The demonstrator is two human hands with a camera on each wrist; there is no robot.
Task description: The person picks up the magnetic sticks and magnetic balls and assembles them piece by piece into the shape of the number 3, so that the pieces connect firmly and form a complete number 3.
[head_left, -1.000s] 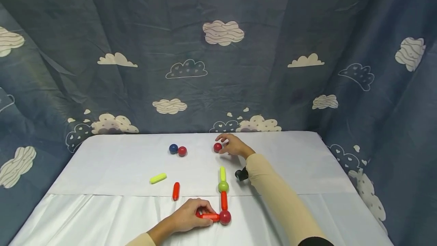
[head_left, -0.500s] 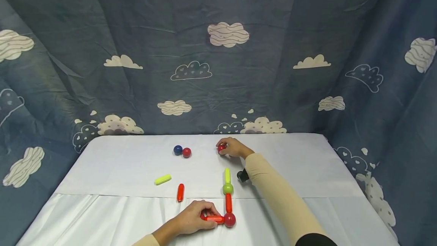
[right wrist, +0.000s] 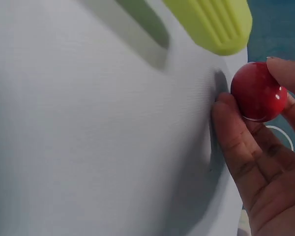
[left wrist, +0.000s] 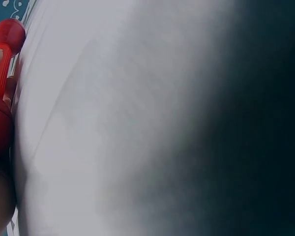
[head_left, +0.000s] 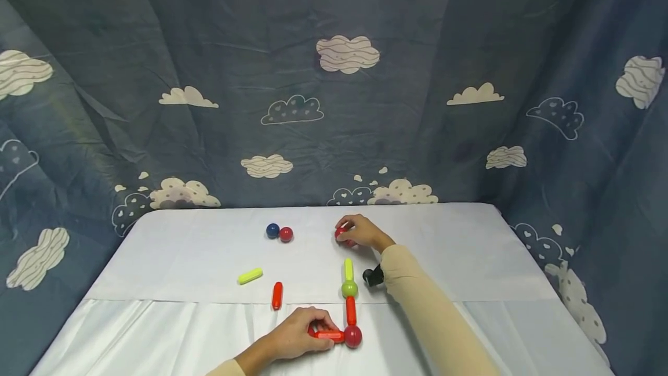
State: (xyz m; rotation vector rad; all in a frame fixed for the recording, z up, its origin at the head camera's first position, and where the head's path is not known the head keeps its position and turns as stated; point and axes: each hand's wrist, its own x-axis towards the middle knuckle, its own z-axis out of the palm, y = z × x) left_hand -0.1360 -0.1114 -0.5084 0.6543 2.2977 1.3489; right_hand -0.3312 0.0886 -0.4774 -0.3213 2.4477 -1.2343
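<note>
My left hand (head_left: 300, 334) grips a red rod (head_left: 330, 336) near the front of the table. A red ball (head_left: 352, 336) sits at the rod's right end, and another red ball (left wrist: 0, 129), mostly behind my fingers in the head view, is at its other end. From the corner ball a second red rod (head_left: 351, 310) runs away from me to a green ball (head_left: 349, 289) and a yellow-green rod (head_left: 348, 270). Farther back, my right hand (head_left: 363, 232) pinches a loose red ball (right wrist: 258, 92) between thumb and fingers, low over the cloth.
Toward the back left, a blue ball (head_left: 272, 231) and a red ball (head_left: 286, 234) lie side by side. Nearer lie a loose yellow-green rod (head_left: 250, 275) and a loose red rod (head_left: 277, 296). A white cloth (head_left: 182, 260) covers the table, before a dark cloud-patterned curtain (head_left: 292, 74).
My right hand's fingers have come round the far red ball and drawn it slightly toward me. My left hand keeps its grip on the red rod. The head view has shifted a little.
</note>
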